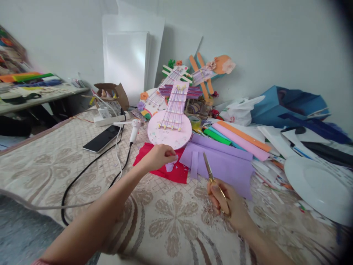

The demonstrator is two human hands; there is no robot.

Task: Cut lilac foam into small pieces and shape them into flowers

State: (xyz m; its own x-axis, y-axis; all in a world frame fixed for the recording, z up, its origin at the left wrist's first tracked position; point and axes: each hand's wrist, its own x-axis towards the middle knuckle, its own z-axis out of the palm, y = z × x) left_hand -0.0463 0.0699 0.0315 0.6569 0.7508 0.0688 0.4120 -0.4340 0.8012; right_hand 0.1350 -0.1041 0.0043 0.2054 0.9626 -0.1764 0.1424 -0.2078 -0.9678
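My right hand (222,197) grips a pair of gold-handled scissors (209,167), blades closed together and pointing up and away over the table. Over a red paper sheet (179,176), my left hand (162,156) has its fingertips pinched at a small lilac paper piece (170,166). Whether that piece hangs from the fingers or lies on the red sheet is hard to see. Between the hands and to the right lies a lilac crepe sheet (226,165), with a narrow lilac strip (194,164) on its left part. A pink paper-craft guitar (169,130) with purple strings lies just beyond.
A white glue gun (134,131), its cords and a black-screened phone (102,139) lie on the left. Rolled coloured paper (239,138), a white plate (317,187) and paper scraps crowd the right. A blue bag (286,106) stands behind them, near the wall.
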